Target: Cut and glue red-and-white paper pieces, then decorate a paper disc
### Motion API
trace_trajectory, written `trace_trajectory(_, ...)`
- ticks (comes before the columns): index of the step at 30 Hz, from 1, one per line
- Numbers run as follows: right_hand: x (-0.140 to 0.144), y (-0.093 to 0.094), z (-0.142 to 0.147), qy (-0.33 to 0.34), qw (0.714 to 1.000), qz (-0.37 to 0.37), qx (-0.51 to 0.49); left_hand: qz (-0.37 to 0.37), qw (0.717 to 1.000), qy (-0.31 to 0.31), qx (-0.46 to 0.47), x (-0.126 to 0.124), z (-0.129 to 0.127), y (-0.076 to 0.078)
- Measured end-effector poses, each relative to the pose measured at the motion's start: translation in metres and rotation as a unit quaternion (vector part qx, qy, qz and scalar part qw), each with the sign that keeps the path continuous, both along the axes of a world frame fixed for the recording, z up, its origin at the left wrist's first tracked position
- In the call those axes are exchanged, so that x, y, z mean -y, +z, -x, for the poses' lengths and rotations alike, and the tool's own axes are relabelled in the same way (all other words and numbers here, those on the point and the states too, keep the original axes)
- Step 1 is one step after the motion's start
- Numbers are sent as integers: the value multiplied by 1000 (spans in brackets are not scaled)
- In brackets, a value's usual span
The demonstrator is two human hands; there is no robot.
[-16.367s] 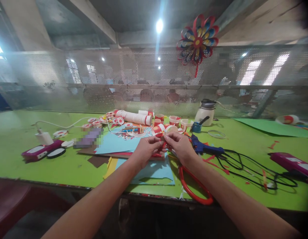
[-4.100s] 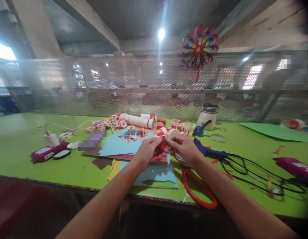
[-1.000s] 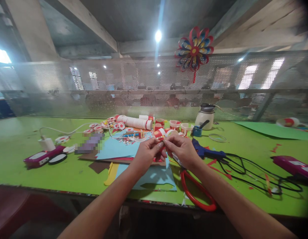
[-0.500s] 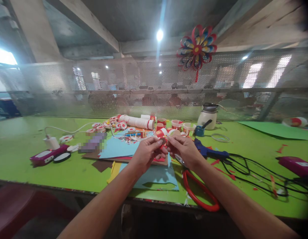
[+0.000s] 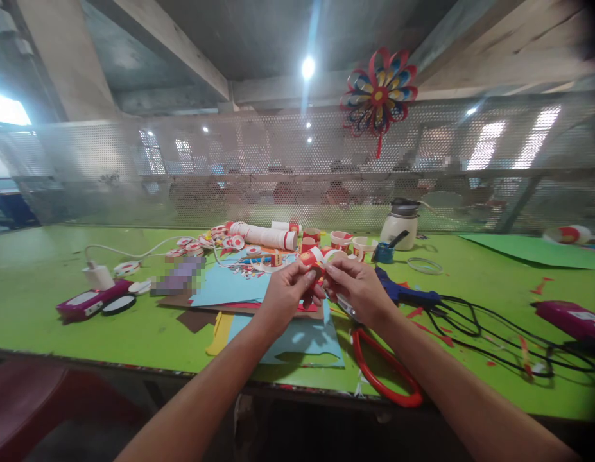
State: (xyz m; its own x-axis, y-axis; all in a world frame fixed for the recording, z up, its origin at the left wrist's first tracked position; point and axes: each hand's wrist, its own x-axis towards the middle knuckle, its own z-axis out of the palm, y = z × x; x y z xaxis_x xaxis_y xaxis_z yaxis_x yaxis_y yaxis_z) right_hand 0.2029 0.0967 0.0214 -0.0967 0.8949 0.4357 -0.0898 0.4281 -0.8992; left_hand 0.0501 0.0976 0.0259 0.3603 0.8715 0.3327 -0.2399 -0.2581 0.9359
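Observation:
My left hand [image 5: 287, 292] and my right hand [image 5: 357, 289] meet above the green table [image 5: 61, 256], pinching a small red paper strip [image 5: 317, 274] between their fingertips. Most of the strip is hidden by my fingers. Under my hands lie blue paper sheets [image 5: 297, 337] and red scraps. Red-handled scissors [image 5: 386, 375] lie just below my right wrist, near the table's front edge.
A blue glue gun [image 5: 405, 294] with black cable [image 5: 494, 337] lies to the right. Behind my hands are red-and-white paper cups [image 5: 341, 240], a white roll [image 5: 263, 235] and a white pot [image 5: 398, 226]. Purple cases [image 5: 88, 303] sit left and right. A perforated screen bears a paper flower [image 5: 380, 86].
My fingers have shifted slightly on the red strip; both hands stay in the same spot above the blue paper.

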Motion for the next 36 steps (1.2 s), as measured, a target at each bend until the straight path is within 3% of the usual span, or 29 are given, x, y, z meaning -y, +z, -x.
trace_trajectory(22,1,0,1,28,999,-7,-22,-13,999,-29,16,-1,1,-1)
trace_trajectory(36,1,-2,-1,40,999,-4,-8,-8,1000,-16,9,-1,1,-1)
